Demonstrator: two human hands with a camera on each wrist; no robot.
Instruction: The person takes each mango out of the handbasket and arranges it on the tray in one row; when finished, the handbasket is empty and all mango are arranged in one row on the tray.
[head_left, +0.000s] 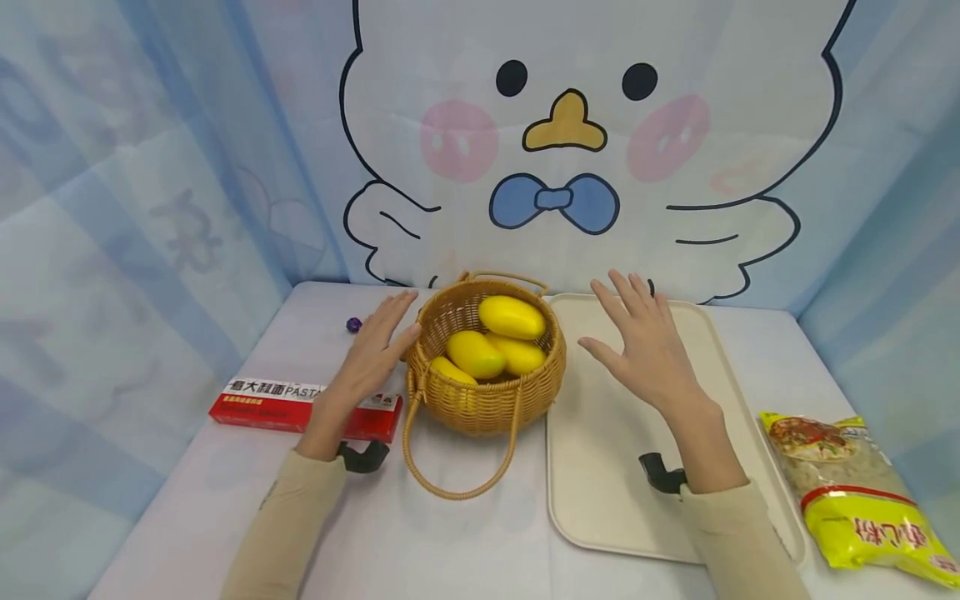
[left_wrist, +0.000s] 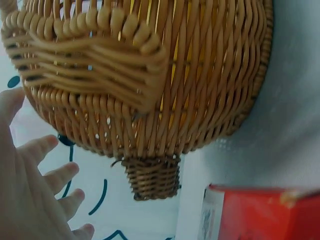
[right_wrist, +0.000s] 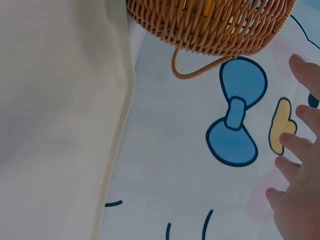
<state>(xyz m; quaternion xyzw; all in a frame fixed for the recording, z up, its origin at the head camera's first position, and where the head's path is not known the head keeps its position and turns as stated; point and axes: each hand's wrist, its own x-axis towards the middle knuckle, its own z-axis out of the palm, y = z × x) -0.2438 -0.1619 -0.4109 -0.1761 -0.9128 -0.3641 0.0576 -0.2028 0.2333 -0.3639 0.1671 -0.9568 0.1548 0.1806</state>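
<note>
A round wicker basket (head_left: 480, 412) stands in the middle of the table, with several yellow mangoes (head_left: 512, 317) inside and one looped handle hanging down its front. My left hand (head_left: 372, 350) is at the basket's left side, fingers straight and thumb close to the rim. In the left wrist view the left hand (left_wrist: 37, 185) appears beside the wicker wall (left_wrist: 210, 75), holding nothing. To the right of the basket, my right hand (head_left: 645, 354) hovers over a cream tray (head_left: 600, 467), fingers spread. The right wrist view shows that hand (right_wrist: 300, 170) apart from the basket (right_wrist: 215, 25).
A red pasta box (head_left: 262, 410) lies left of the basket, partly behind the left forearm. Behind it sits a small purple object (head_left: 354, 325). A yellow food bag (head_left: 862, 500) lies right of the tray. A cartoon-printed curtain (head_left: 562, 250) borders the table's back.
</note>
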